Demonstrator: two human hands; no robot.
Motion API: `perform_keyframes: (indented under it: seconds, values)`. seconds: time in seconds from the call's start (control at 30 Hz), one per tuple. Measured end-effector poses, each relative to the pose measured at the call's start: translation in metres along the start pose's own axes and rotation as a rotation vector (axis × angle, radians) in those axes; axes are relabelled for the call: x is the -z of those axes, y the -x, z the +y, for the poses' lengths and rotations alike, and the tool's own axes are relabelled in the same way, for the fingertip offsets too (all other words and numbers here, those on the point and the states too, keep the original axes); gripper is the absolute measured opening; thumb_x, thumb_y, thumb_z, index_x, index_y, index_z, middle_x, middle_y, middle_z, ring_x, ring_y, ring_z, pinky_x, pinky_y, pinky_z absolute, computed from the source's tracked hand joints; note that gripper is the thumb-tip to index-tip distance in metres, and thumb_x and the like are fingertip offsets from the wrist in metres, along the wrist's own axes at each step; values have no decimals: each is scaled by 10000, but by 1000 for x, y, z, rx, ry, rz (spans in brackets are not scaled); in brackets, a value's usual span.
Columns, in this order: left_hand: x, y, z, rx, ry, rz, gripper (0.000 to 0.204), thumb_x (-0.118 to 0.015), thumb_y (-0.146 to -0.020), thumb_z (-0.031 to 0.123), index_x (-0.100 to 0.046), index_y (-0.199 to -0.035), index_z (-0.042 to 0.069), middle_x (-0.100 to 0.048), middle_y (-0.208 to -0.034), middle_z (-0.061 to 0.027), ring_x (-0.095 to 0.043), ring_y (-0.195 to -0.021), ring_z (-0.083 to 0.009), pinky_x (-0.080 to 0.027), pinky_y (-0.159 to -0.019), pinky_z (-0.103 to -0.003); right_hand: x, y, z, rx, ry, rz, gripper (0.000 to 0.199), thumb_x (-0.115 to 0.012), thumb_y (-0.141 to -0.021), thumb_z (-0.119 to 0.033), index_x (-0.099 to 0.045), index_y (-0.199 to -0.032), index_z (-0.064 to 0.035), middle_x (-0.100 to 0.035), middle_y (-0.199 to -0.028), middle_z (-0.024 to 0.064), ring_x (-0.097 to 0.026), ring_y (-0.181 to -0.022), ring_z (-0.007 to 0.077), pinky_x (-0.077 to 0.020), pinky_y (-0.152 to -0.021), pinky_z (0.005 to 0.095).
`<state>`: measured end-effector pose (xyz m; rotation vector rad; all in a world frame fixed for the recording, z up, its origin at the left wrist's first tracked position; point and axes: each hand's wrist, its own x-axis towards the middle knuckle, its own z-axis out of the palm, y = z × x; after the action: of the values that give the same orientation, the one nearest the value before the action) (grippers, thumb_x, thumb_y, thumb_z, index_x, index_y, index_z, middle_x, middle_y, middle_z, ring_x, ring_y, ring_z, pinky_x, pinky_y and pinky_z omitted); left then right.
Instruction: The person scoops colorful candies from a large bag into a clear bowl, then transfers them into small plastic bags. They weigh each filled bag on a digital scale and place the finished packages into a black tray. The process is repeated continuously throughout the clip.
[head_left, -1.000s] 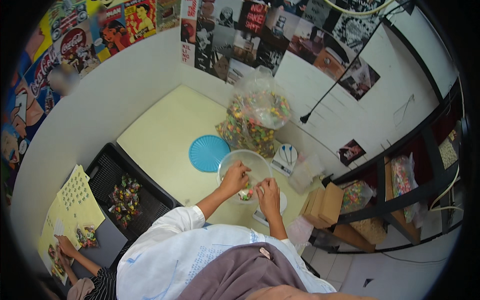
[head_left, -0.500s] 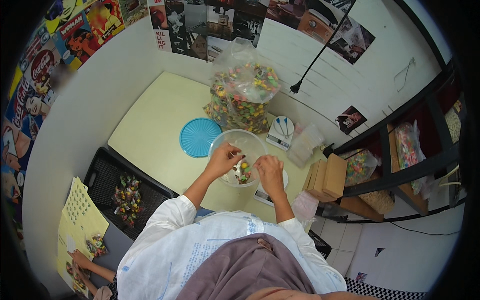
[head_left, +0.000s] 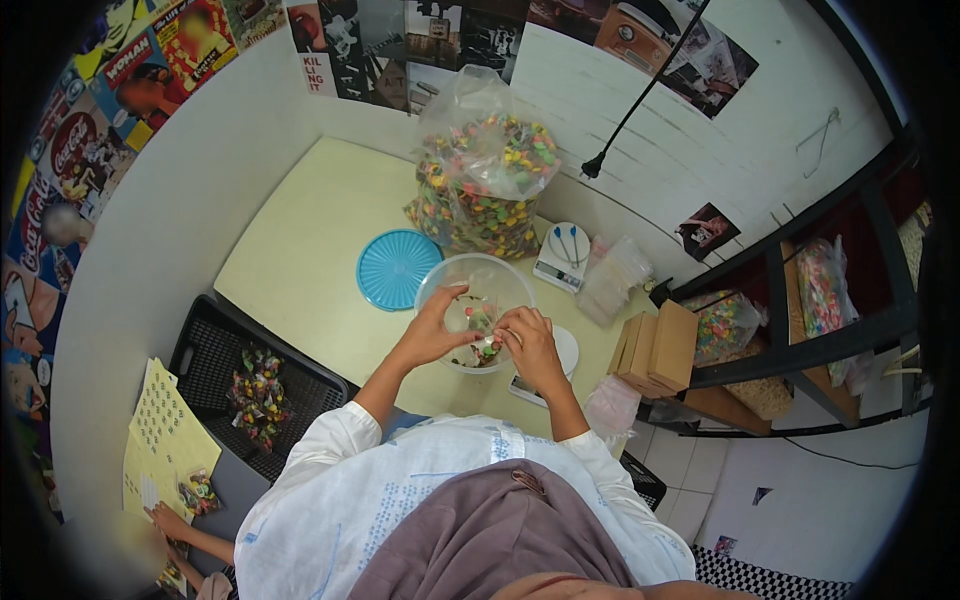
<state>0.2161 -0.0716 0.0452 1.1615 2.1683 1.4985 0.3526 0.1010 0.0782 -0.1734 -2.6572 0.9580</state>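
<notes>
At frame centre our round bowl opens upward, equally wide every way. Over it, our left hand gapes, our right hand pinches in; we cannot tell what either holds.

1. Left wall: white below, colourful posters above.
2. Far wall: white, bears mostly monochrome pictures.
3. Counter: pale yellow, stands beside both walls.
4. Rack: black frame, wooden shelves.
5. Floor: pale tiles.

Over the round, translucent plastic bowl, the bare left hand has spread wide; the bare right hand has shifted toward nine o'clock.
</notes>
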Motion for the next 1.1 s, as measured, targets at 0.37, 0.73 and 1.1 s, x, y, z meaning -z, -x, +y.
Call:
perform_keyframes:
  seconds: [0.37, 0.73, 1.1]
  values:
    - [-13, -5, 5, 42, 138, -175, 714, -811, -766, 209, -467, -1368, 37, -620, -1179, -161, -621, -1072, -284, -489, -919, -376, 7, -3, -18, 45, -36, -48, 156, -668, -889, -129, -677, -1028, -57, -604, -1092, 79, -561, -1059, 278, -383, -930, 391]
    - [-14, -10, -15, -36, 92, 170, 536, -771, -806, 196, -509, -1247, 40, -629, -1007, -161, -642, -935, -289, -512, -805, -368, -10, -17, 1, -177, -59, 1, 243, -615, -927, -137, -650, -1134, -13, -597, -1072, 158, -660, -934, 321, -512, -826, 418]
    - [-34, 1, -6, 66, -52, 270, 570, -738, -800, 283, -511, -1265, 46, -640, -1106, -166, -628, -1013, -363, -492, -873, -449, -129, -62, 115, 378, 368, -926, 226, -601, -897, -143, -678, -1083, -40, -694, -1040, 175, -654, -933, 349, -506, -853, 424]
